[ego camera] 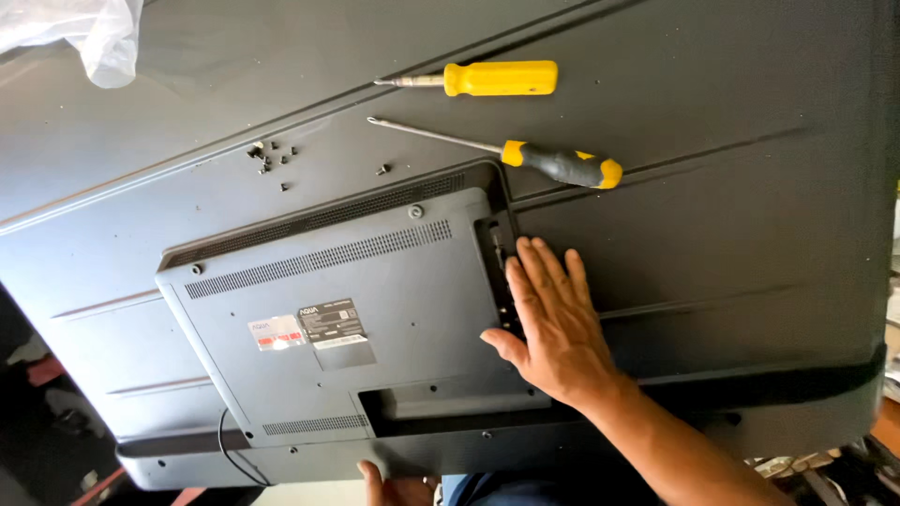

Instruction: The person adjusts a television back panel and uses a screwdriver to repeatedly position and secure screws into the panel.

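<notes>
A large flat television lies face down, its dark back panel up, and it fills almost the whole view. Its long axis runs from the lower left to the upper right, a little tilted in the picture. In the lower middle of the back sits a raised grey rear cover with rows of vent slots and some stickers; its long side follows the same direction as the television.

The right hand lies flat on the back panel, just at the right edge of the rear cover. Its fingers are spread a little and point up and away from the person, and the thumb touches the cover's edge. It pinches nothing. The left hand is at the bottom edge of the television, below the cover. Only some of its fingers show, curled up at the lower rim, and I cannot tell if it grips the rim.

Above the cover, two screwdrivers rest on the panel. The all-yellow screwdriver lies almost level, with its short tip to the left. The yellow and black screwdriver lies just below it, with its long shaft pointing to the upper left. To the left of them is a small group of loose dark screws. A piece of clear plastic film lies in the upper left corner.
</notes>
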